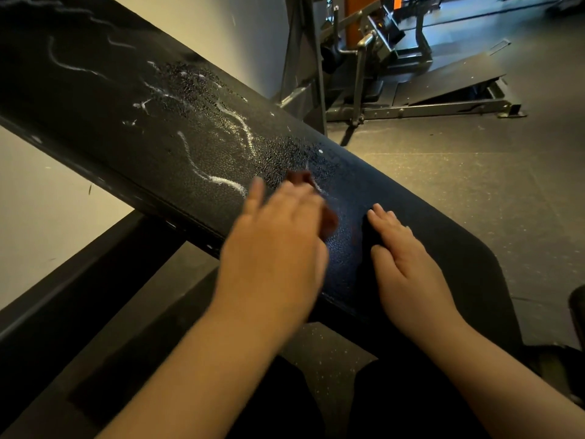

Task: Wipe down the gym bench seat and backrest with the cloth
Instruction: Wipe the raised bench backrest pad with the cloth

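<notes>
Two hands (275, 245) (405, 267) on pad (126, 106) near edge.

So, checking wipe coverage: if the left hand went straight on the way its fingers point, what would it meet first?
Likely the spray droplets on the bench pad, just past the cloth under the left hand, then the white foam streak. Blur leaves the heading unsure.

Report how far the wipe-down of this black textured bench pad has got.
Done: the near end of the black textured vinyl bench pad, around the flat right hand, shows no streaks. In hand: the blurred left hand presses a dark reddish-brown cloth on the pad at the edge of the mess. Left: white foamy streaks and spray droplets farther up the pad.
</notes>
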Demonstrator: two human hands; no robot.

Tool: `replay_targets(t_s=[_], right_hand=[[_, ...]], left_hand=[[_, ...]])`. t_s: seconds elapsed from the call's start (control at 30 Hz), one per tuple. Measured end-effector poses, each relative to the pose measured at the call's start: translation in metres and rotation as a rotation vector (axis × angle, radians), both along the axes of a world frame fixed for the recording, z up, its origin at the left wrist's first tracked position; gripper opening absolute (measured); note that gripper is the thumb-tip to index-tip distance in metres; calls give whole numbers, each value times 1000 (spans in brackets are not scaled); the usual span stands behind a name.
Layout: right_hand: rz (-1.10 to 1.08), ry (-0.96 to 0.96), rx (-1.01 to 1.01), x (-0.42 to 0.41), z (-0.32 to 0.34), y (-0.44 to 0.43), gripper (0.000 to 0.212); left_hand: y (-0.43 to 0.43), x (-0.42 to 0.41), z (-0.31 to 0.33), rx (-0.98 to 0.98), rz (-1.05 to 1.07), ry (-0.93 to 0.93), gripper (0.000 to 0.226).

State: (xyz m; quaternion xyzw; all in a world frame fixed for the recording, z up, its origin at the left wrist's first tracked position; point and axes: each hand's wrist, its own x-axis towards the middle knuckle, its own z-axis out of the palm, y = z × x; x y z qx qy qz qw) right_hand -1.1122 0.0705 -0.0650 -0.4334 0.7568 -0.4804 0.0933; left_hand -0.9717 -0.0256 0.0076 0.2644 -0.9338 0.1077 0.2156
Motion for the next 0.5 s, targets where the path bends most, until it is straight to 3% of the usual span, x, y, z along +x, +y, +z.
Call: replay_targets(t_s=[0.13,0.2,0.33,0.5], right_hand=[[-9,3,-3,0,-3,0,54],[-7,-14,-13,-1,-4,1,53],[-3,-28,-26,-2,-2,0,53],[-15,-7,-34,0,-4,1,53]], left_hand=[[15,-8,-1,51,85,-30,56],[37,-16,-17,31,-34,-104,52],[26,-7,-13,62,-199,-38,46],[-11,3,13,93,47,63,45]])
